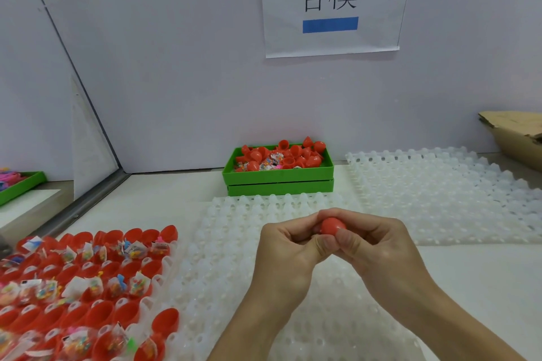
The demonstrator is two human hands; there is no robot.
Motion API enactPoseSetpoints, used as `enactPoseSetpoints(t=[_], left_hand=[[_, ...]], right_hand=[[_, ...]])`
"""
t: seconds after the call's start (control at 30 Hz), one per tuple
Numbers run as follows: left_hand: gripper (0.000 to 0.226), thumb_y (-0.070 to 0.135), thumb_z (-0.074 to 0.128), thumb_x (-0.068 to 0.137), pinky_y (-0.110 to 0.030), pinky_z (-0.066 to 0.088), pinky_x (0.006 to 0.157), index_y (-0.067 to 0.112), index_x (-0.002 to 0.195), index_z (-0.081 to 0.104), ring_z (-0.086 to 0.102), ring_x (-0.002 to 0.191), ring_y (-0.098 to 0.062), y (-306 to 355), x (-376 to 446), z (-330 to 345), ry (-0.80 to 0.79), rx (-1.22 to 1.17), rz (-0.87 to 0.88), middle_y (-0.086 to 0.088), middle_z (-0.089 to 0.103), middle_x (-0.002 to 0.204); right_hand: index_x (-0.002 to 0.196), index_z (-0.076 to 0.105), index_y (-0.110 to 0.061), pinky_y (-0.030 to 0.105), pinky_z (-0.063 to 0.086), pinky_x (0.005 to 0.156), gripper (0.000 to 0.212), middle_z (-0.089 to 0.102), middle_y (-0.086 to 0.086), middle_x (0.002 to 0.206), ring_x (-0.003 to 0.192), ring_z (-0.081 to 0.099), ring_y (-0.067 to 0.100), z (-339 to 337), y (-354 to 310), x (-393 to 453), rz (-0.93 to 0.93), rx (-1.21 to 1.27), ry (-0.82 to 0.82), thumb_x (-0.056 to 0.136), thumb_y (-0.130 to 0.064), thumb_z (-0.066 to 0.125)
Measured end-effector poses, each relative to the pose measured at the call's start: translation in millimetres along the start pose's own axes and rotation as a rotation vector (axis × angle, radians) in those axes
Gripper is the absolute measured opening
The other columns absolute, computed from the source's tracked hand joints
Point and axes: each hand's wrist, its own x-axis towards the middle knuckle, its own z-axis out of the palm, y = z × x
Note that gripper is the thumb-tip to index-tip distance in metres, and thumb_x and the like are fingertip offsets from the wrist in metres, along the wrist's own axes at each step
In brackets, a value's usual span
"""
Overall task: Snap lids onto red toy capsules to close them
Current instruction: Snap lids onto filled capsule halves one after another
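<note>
My left hand [289,246] and right hand [374,239] are both clamped on one red capsule [332,226], fingertips pressing from each side, above the white dimpled tray [234,243]. Its long axis seems to run left-right; rounded end faces me, rest hidden by fingers. Left of the tray: open red capsule halves [88,281] with bagged toys. Behind the tray: green bin [278,176] of loose red lids. Second white tray [440,193] right of the bin; cardboard box [516,138] behind that.
</note>
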Motion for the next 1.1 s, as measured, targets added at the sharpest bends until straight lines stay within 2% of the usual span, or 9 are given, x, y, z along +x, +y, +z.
enactPoseSetpoints(t=[0.13, 0.23, 0.43, 0.53, 0.63, 0.73, 0.8, 0.9, 1.1], left_hand=[[0.030, 0.007, 0.077, 0.079, -0.030, 0.058, 0.087, 0.019, 0.107, 0.075, 0.073, 0.097, -0.021, 0.4, 1.8, 4.5, 0.034, 0.004, -0.034, -0.006, 0.077, 0.098], [0.034, 0.013, 0.078, 0.080, -0.026, 0.057, 0.086, 0.016, 0.113, 0.069, 0.072, 0.096, -0.015, 2.6, 3.3, 1.2, 0.010, 0.078, -0.041, -0.001, 0.075, 0.101], [0.036, 0.013, 0.083, 0.077, -0.021, 0.054, 0.085, 0.037, 0.099, 0.067, 0.065, 0.102, 0.000, 3.3, 5.9, -5.5, 0.149, 0.319, 0.034, 0.020, 0.070, 0.100], [0.049, 0.007, 0.081, 0.078, -0.008, 0.052, 0.077, 0.048, 0.097, 0.060, 0.064, 0.093, 0.006, 1.5, 8.3, -11.7, 0.317, 0.548, 0.138, 0.022, 0.067, 0.092], [0.058, -0.001, 0.075, 0.083, -0.001, 0.046, 0.071, 0.049, 0.106, 0.056, 0.063, 0.091, 0.010, -1.1, 8.5, -15.3, 0.332, 0.652, 0.188, 0.021, 0.062, 0.099], [0.051, -0.003, 0.071, 0.085, -0.005, 0.049, 0.081, 0.033, 0.121, 0.063, 0.064, 0.100, -0.008, -4.0, 7.6, -13.5, 0.304, 0.689, 0.169, 0.012, 0.063, 0.109], [0.051, -0.004, 0.070, 0.085, -0.017, 0.054, 0.090, 0.029, 0.123, 0.063, 0.063, 0.105, -0.015, -4.8, 7.2, -12.2, 0.281, 0.673, 0.142, 0.008, 0.064, 0.112], [0.051, -0.005, 0.071, 0.083, -0.029, 0.057, 0.091, 0.034, 0.115, 0.063, 0.065, 0.102, -0.016, -3.0, 6.5, -10.0, 0.264, 0.643, 0.129, 0.012, 0.063, 0.106], [0.048, 0.015, 0.083, 0.077, -0.016, 0.056, 0.076, 0.050, 0.096, 0.057, 0.067, 0.084, -0.002, -3.2, 7.1, -10.7, 0.286, 0.605, 0.141, 0.016, 0.067, 0.092]], right_hand=[[0.103, 0.077, -0.008, 0.034, 0.058, 0.087, 0.029, 0.073, 0.024, 0.103, 0.100, 0.071, 0.037, -4.9, -6.3, 3.9, 0.055, 0.056, -0.067, 0.076, -0.012, 0.068], [0.112, 0.074, -0.009, 0.032, 0.058, 0.086, 0.033, 0.070, 0.024, 0.112, 0.106, 0.068, 0.038, -2.0, -6.0, 4.1, 0.134, 0.165, -0.113, 0.085, -0.006, 0.056], [0.125, 0.066, -0.018, 0.037, 0.058, 0.084, 0.041, 0.071, 0.022, 0.112, 0.106, 0.069, 0.034, 2.0, -4.9, 3.5, 0.215, 0.209, -0.058, 0.086, -0.014, 0.055], [0.110, 0.068, -0.012, 0.036, 0.053, 0.079, 0.023, 0.074, 0.017, 0.101, 0.094, 0.073, 0.028, -6.2, -3.9, 7.0, 0.173, -0.019, 0.131, 0.090, -0.004, 0.058], [0.095, 0.067, -0.008, 0.031, 0.053, 0.071, 0.012, 0.075, 0.015, 0.086, 0.081, 0.074, 0.028, -9.9, -2.3, 7.8, 0.140, -0.125, 0.205, 0.094, 0.000, 0.058], [0.085, 0.068, -0.005, 0.023, 0.055, 0.060, 0.019, 0.074, 0.014, 0.079, 0.073, 0.073, 0.025, -8.9, -0.2, 6.9, 0.129, -0.190, 0.166, 0.095, 0.003, 0.055], [0.079, 0.068, -0.006, 0.023, 0.055, 0.058, 0.028, 0.072, 0.012, 0.075, 0.067, 0.071, 0.022, -7.4, 1.2, 6.6, 0.131, -0.234, 0.142, 0.097, 0.006, 0.050], [0.079, 0.064, -0.005, 0.025, 0.053, 0.057, 0.031, 0.069, 0.008, 0.070, 0.061, 0.065, 0.019, -6.2, 2.7, 6.6, 0.146, -0.253, 0.124, 0.100, 0.006, 0.043], [0.089, 0.062, -0.006, 0.027, 0.052, 0.058, 0.016, 0.069, 0.009, 0.071, 0.063, 0.065, 0.022, -5.0, 2.3, 5.8, 0.151, -0.222, 0.126, 0.100, -0.005, 0.050]])
